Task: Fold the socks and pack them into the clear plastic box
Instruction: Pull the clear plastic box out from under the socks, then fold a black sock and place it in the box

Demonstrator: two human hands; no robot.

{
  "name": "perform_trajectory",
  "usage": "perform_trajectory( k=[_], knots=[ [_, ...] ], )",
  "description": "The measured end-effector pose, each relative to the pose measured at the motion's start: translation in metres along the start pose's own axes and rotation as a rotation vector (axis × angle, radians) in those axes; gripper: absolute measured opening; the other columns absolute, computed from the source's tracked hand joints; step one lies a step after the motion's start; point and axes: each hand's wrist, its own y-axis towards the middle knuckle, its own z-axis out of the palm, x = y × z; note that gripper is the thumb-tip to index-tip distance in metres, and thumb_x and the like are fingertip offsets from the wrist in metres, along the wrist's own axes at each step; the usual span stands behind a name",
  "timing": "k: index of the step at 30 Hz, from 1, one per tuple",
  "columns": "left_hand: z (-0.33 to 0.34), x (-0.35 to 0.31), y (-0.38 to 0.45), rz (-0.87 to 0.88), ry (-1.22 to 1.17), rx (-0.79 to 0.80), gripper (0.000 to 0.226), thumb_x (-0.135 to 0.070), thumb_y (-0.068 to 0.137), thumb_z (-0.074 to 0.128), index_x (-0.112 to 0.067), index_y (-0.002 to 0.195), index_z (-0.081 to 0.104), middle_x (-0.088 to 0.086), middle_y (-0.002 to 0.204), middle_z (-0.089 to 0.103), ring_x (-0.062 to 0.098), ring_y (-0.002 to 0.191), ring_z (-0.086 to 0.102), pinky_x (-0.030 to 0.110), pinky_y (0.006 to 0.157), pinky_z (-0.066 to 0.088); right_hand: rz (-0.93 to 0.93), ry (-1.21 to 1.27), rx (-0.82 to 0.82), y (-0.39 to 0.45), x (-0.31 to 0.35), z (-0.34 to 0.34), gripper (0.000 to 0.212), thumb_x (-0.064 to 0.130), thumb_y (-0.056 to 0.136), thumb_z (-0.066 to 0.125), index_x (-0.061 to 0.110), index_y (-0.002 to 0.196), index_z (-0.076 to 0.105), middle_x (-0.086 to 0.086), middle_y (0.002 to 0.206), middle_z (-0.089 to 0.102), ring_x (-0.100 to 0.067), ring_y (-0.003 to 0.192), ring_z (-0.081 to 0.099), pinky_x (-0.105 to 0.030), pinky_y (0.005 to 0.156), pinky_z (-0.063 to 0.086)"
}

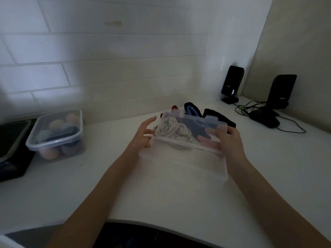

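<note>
Lid-lifting looks to be the step in hand: the clear lid stands tilted up over the clear plastic box, which sits on the white surface at the middle of the frame. To do it well, the lid should probably come off evenly at both ends and be set down to one side, so that the box does not slide and the socks beyond it are not swept away.

Just past the box, seen partly through the lid, lies a loose heap of socks: a pale grey sock, a blue sock and a black sock, none of them folded from what shows.

Right hand grips the right end of the lid, thumb on the near side and fingers curled behind the plastic. Left hand is at the left end with fingers spread and loosely bent, fingertips touching or just beside the lid's edge; I cannot tell whether it pinches. Both forearms reach up from the lower corners of the frame.

At left stands a lidded container of rolled socks.
</note>
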Motion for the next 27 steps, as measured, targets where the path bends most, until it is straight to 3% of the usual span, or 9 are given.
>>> perform_trajectory(
  k=[4, 7, 10, 12, 14, 16, 20, 22, 27],
  knots=[
    [0.002, 0.006, -0.019, 0.076, 0.099, 0.164, 0.078, -0.013, 0.042, 0.039, -0.044, 0.113, 0.044, -0.016, 0.115, 0.049, -0.005, 0.106, 0.048, 0.014, 0.089, 0.043, -0.071, -0.178, -0.094, 0.009, -0.001, -0.013, 0.038, 0.011, 0.094, 0.05, 0.014, 0.13, 0.037, -0.004, 0.116, 0.053, -0.007, 0.051, 0.067, -0.017, 0.04, 0.049],
    [0.001, 0.007, -0.022, 0.022, 0.083, 0.217, 0.076, -0.01, 0.048, 0.039, -0.035, 0.119, 0.052, -0.007, 0.122, 0.054, 0.006, 0.107, 0.048, 0.014, 0.083, 0.04, -0.118, -0.287, -0.146, 0.016, 0.0, -0.017, 0.02, 0.026, 0.099, 0.037, 0.015, 0.115, 0.042, -0.005, 0.109, 0.063, -0.017, 0.061, 0.065, -0.028, 0.051, 0.045],
    [0.001, 0.007, -0.022, 0.012, 0.07, 0.169, 0.074, -0.01, 0.05, 0.04, -0.026, 0.12, 0.056, 0.008, 0.112, 0.063, 0.017, 0.097, 0.054, 0.017, 0.07, 0.042, -0.125, -0.468, -0.096, 0.025, -0.006, -0.027, 0.01, 0.015, 0.096, 0.042, 0.013, 0.106, 0.044, -0.014, 0.106, 0.065, -0.025, 0.075, 0.062, -0.035, 0.066, 0.048],
    [0.0, 0.01, -0.02, 0.026, 0.061, 0.127, 0.073, -0.01, 0.05, 0.041, -0.026, 0.119, 0.057, 0.016, 0.099, 0.067, 0.024, 0.089, 0.055, 0.012, 0.059, 0.042, -0.19, -0.673, 0.101, 0.028, -0.009, -0.032, 0.018, 0.009, 0.091, 0.053, 0.011, 0.109, 0.05, -0.01, 0.108, 0.062, -0.025, 0.09, 0.06, -0.024, 0.074, 0.047],
    [-0.004, 0.016, -0.017, 0.022, 0.049, 0.088, 0.07, -0.014, 0.05, 0.045, -0.029, 0.117, 0.059, 0.012, 0.086, 0.07, 0.025, 0.082, 0.053, 0.012, 0.056, 0.042, -0.257, -0.757, 0.264, 0.03, -0.005, -0.03, 0.026, 0.008, 0.092, 0.055, 0.013, 0.117, 0.05, -0.006, 0.112, 0.057, -0.017, 0.092, 0.056, -0.003, 0.071, 0.042],
    [-0.009, 0.02, -0.015, 0.016, 0.043, 0.064, 0.069, -0.026, 0.046, 0.05, -0.03, 0.114, 0.062, 0.005, 0.078, 0.073, 0.026, 0.079, 0.054, 0.016, 0.057, 0.042, -0.308, -0.811, 0.331, 0.036, -0.001, -0.026, 0.035, 0.008, 0.089, 0.06, 0.008, 0.122, 0.05, -0.011, 0.115, 0.056, -0.017, 0.093, 0.054, 0.004, 0.064, 0.038],
    [-0.012, 0.023, -0.012, 0.037, 0.039, -0.016, 0.064, -0.013, 0.049, 0.044, -0.035, 0.106, 0.064, -0.003, 0.068, 0.073, 0.026, 0.079, 0.059, 0.025, 0.061, 0.041, -0.245, -0.816, 0.309, 0.043, -0.008, -0.022, 0.037, 0.018, 0.081, 0.071, 0.021, 0.115, 0.056, -0.002, 0.105, 0.065, -0.019, 0.09, 0.063, -0.01, 0.068, 0.046],
    [-0.015, 0.023, -0.01, 0.063, 0.047, -0.06, 0.068, -0.008, 0.049, 0.041, -0.037, 0.106, 0.062, -0.005, 0.065, 0.073, 0.021, 0.079, 0.062, 0.019, 0.059, 0.043, -0.254, -0.933, 0.262, 0.044, -0.012, -0.021, 0.035, 0.028, 0.078, 0.072, 0.029, 0.109, 0.055, 0.008, 0.096, 0.065, -0.012, 0.077, 0.062, -0.025, 0.067, 0.047],
    [-0.017, 0.023, -0.01, 0.112, 0.071, -0.163, 0.073, -0.007, 0.051, 0.04, -0.027, 0.119, 0.057, 0.005, 0.073, 0.07, 0.005, 0.069, 0.063, 0.009, 0.053, 0.041, -0.405, -1.224, 0.212, 0.037, -0.018, -0.013, 0.02, 0.036, 0.083, 0.06, 0.032, 0.096, 0.046, 0.012, 0.07, 0.047, -0.015, 0.068, 0.051, -0.029, 0.064, 0.039]
  ],
)
